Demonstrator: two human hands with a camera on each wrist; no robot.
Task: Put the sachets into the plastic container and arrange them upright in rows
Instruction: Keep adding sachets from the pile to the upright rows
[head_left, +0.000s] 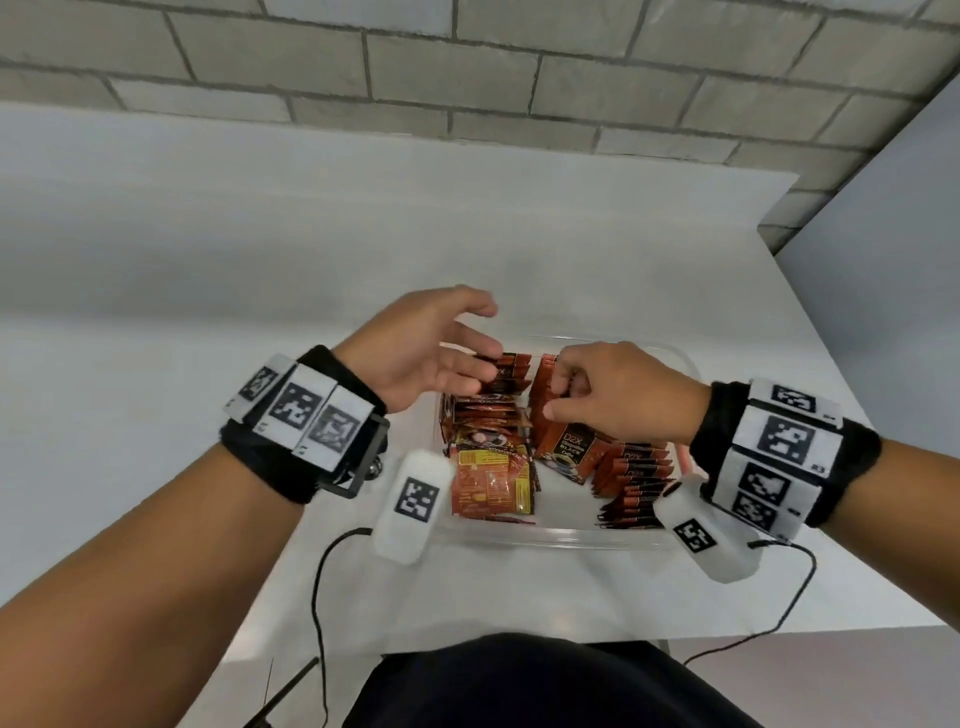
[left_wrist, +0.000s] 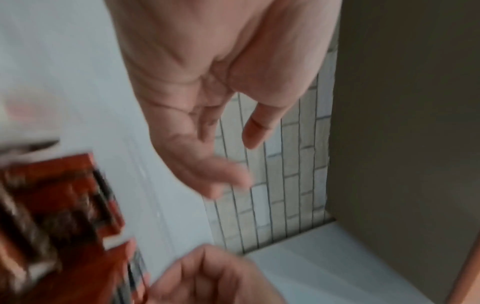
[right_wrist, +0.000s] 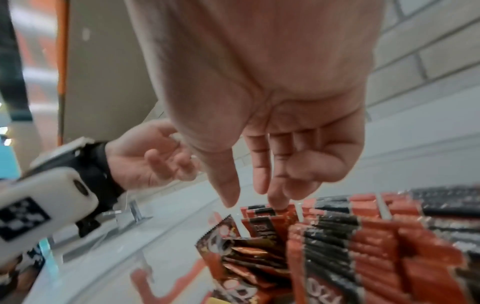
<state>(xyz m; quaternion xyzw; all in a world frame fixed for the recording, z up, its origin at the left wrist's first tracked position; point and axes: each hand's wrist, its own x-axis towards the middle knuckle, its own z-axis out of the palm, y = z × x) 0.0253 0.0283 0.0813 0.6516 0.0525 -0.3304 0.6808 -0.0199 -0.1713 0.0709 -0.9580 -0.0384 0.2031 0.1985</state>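
On the white table (head_left: 597, 249) I see the clear plastic container (head_left: 550, 535) holding red and black sachets (head_left: 631, 480), many upright in rows at its right side, others lying loose at its left. My left hand (head_left: 421, 353) hovers over the far left corner, fingers spread and slack, gripping nothing. My right hand (head_left: 618, 392) reaches down, fingertips touching upright sachet tops; whether it pinches one I cannot tell.

Red-and-black sachets (head_left: 631, 470), a clear plastic container (head_left: 545, 535), black-and-white checker-patterned wristbands (head_left: 779, 457), white table (head_left: 260, 260).
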